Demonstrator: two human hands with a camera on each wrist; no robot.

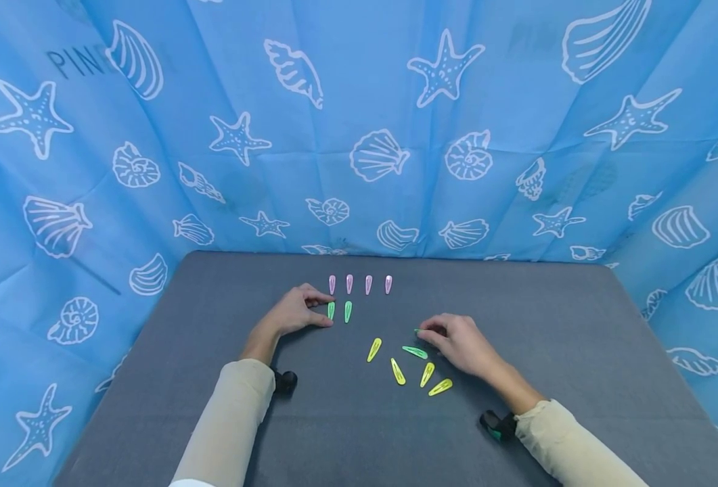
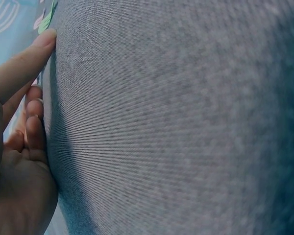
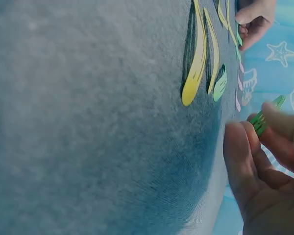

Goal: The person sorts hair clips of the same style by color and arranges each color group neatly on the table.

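My right hand (image 1: 459, 341) pinches a green snap hair clip (image 3: 258, 122) between thumb and fingers, just above the table. Below it lies another green hair clip (image 1: 415, 352), with several yellow hair clips (image 1: 398, 372) scattered around. My left hand (image 1: 298, 310) rests on the table at the left end of a short green row. Its thumb and index finger lie at either end of the left green clip (image 1: 331, 310); whether they grip it I cannot tell. A second green clip (image 1: 348, 312) lies beside it. Several pink hair clips (image 1: 349, 284) form a row behind.
The grey cloth-covered table (image 1: 346, 433) reaches back to a blue curtain (image 1: 346, 88) printed with white shells and starfish. Black wrist-worn devices sit under the left wrist (image 1: 285, 383) and the right wrist (image 1: 497, 425).
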